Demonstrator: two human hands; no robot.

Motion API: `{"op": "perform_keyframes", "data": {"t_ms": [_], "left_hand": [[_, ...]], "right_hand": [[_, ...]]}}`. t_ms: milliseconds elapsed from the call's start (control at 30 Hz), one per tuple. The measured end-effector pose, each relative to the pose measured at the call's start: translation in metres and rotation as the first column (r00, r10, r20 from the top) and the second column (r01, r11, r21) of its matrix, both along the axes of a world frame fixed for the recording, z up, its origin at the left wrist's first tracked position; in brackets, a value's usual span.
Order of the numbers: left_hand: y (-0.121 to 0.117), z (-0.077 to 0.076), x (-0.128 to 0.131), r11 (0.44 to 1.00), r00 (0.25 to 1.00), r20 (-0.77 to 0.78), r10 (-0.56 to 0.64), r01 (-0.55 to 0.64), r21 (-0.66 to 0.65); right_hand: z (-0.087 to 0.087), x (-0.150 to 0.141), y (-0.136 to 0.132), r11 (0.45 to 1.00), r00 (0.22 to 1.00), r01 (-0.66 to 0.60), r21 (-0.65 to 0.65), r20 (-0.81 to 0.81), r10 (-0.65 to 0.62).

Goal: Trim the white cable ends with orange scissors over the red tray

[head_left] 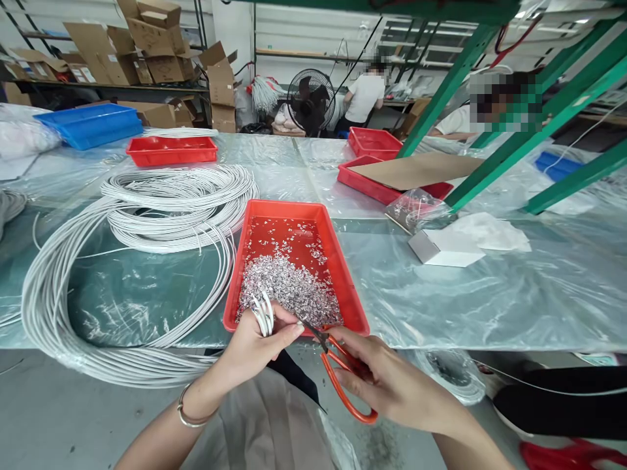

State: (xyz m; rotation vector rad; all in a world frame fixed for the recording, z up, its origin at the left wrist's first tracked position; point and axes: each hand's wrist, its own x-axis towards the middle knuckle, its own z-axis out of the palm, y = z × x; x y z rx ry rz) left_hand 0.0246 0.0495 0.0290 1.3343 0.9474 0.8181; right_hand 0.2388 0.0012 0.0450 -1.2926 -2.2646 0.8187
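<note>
My left hand (264, 336) is closed around several white cable ends (264, 314), which stick up in short loops between the fingers. Its thumb and forefinger pinch together near the scissor tips. In my right hand (375, 369) are scissors with orange handles (337, 385) and dark blades (316, 333). The blades point left and meet the left fingertips; whether anything lies between them is too small to tell. Just beyond both hands sits a red tray (345, 274) with a heap of small shiny metal pieces (294, 284). Large coils of white cable (53, 281) lie to the left.
Green metal posts (519, 150) rise at the right. Near them are a white box (445, 248) and red trays (365, 183) with cardboard on top. A red tray (171, 151) and a blue tray (93, 124) stand at the back left. Two people are across the room, near a fan (311, 98).
</note>
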Motion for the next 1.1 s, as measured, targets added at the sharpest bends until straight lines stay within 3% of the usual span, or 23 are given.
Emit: {"op": "perform_keyframes", "data": {"t_ms": [200,433,533,633,800,867,967,1033,1100], "left_hand": [[0.004,-0.006,-0.005,0.996,0.999,-0.01,0.041,-0.04,0.077],[0.007,-0.008,-0.016,0.967,0.958,0.129,-0.255,0.253,0.035],[0.006,-0.007,-0.016,0.958,0.933,0.221,-0.283,0.286,0.018],[0.004,-0.006,-0.016,0.975,0.957,0.191,-0.22,0.215,0.05],[-0.002,-0.002,-0.011,0.987,0.988,0.071,-0.14,0.134,0.086],[-0.003,-0.002,-0.008,0.985,0.988,0.057,-0.142,0.136,0.103],[-0.002,-0.002,-0.007,0.975,0.983,0.072,-0.169,0.156,0.16],[-0.001,-0.003,-0.008,0.964,0.973,0.097,-0.209,0.188,0.19],[0.0,-0.005,-0.009,0.957,0.967,0.096,-0.234,0.212,0.2]], "right_hand": [[0.003,0.001,0.006,0.999,0.999,-0.034,0.015,0.037,0.033],[0.002,0.003,0.018,0.984,0.984,-0.167,-0.063,0.055,0.17],[-0.001,0.003,0.024,0.973,0.983,-0.181,-0.146,-0.068,0.172],[-0.003,-0.002,0.03,0.941,0.958,-0.182,-0.285,-0.267,0.104],[-0.008,-0.028,0.035,0.908,0.782,-0.152,-0.39,-0.609,-0.13],[-0.014,-0.041,0.036,0.861,0.656,-0.174,-0.478,-0.708,-0.261],[-0.024,-0.054,0.039,0.687,0.448,-0.406,-0.602,-0.787,-0.425],[-0.028,-0.057,0.041,0.555,0.377,-0.58,-0.596,-0.8,-0.466],[-0.029,-0.057,0.042,0.503,0.355,-0.646,-0.574,-0.809,-0.468]]}}
